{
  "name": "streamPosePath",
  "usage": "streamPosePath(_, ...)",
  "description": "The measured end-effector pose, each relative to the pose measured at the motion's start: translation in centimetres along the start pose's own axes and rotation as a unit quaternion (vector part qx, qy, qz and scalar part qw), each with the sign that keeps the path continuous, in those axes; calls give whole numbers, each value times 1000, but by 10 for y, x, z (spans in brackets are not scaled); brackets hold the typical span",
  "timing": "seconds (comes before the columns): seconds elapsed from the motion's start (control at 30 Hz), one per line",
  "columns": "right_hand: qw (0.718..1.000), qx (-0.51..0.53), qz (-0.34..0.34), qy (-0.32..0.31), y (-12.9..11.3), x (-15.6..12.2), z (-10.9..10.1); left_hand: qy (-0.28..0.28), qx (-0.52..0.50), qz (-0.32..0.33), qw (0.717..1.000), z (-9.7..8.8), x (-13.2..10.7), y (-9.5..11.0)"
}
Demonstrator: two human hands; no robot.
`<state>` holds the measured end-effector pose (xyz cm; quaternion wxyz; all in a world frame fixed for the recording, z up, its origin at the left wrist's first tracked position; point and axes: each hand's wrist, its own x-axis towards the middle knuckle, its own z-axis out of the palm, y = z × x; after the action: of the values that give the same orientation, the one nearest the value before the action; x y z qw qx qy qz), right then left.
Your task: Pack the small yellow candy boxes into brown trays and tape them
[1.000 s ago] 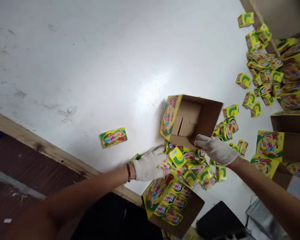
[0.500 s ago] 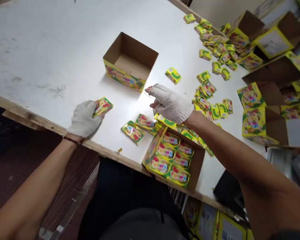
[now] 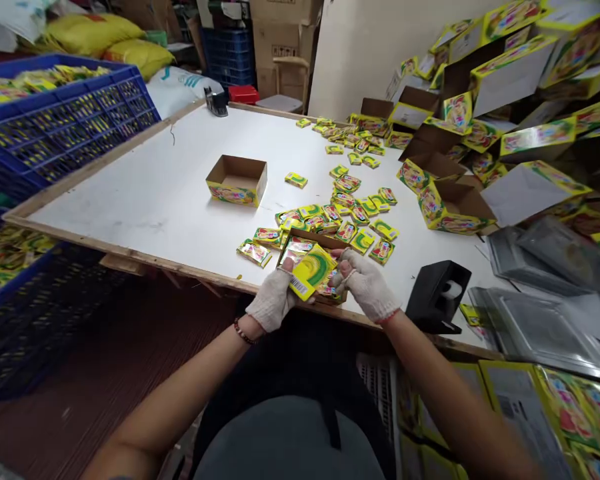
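Note:
Both my hands wear white knit gloves and meet at the table's near edge. My left hand (image 3: 273,301) grips a small yellow-green packet (image 3: 311,272), barcode side up, over a partly filled brown carton (image 3: 300,240). My right hand (image 3: 366,285) is closed on the carton's right side, fingers touching the packets inside. Many loose yellow packets (image 3: 353,207) lie scattered just beyond. An empty open carton (image 3: 237,179) stands further out on the white table (image 3: 155,193).
A black tape dispenser (image 3: 437,295) sits right of my hands. Piled empty cartons (image 3: 505,113) fill the right side. A blue crate of packets (image 3: 55,120) stands at left. Clear plastic trays (image 3: 540,320) lie at right; a stapler (image 3: 215,101) rests at the far edge.
The view lifted to show the whole table. Both hands came together at the filled carton; my left hand carried its packet from the table's left edge to there.

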<state>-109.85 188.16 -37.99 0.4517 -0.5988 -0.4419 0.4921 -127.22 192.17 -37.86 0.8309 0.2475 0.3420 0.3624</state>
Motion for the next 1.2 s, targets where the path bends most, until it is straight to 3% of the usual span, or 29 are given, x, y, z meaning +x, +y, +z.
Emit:
streamPosePath(0.13, 999, 29, -39, -22, 12, -9, 10, -1, 38, 35, 999, 0, -2, -20)
streamPosePath(0.23, 981, -135, -124, 62, 13, -7, 13, 37, 65, 36, 997, -5, -1, -22)
streamPosePath(0.27, 956, -232, -163, 75, 11, -5, 12, 31, 65, 24, 997, -7, 1, -19)
streamPosePath(0.33, 874, -411, -254, 48, 4, 2, 7, -7, 73, 12, 997, -9, 7, -7)
streamPosePath(0.4, 805, -493, -330, -6, -5, 14, -1, -30, 141, 38, 989, -10, 18, 7)
streamPosePath(0.47, 799, -485, -354, -22, -14, 31, -14, -31, 271, 85, 958, -9, 35, 18)
streamPosePath(0.53, 838, -453, -302, -35, -22, 52, -30, -51, 412, 125, 901, -7, 56, 26)
streamPosePath(0.6, 880, -428, -191, -76, -24, 72, -46, -74, 513, 177, 837, -6, 79, 33)
streamPosePath(0.67, 894, -430, -76, -103, -22, 89, -58, -66, 569, 245, 782, -11, 103, 44)
streamPosePath(0.77, 860, -497, 47, -102, -19, 106, -62, -12, 617, 296, 729, -31, 136, 68)
streamPosePath(0.87, 799, -576, 109, -132, -24, 115, -52, 12, 654, 258, 711, -56, 155, 80)
streamPosePath(1.0, 736, -624, 149, -217, -33, 127, -32, -84, 690, 252, 674, -67, 155, 60)
streamPosePath(1.07, 729, -625, 148, -237, -30, 132, -27, -112, 695, 254, 663, -64, 151, 47)
streamPosePath(1.13, 731, -624, 139, -237, -23, 133, -25, -110, 690, 255, 669, -63, 148, 40)
streamPosePath(1.2, 715, -648, 122, -231, -14, 132, -25, -108, 679, 258, 679, -66, 149, 41)
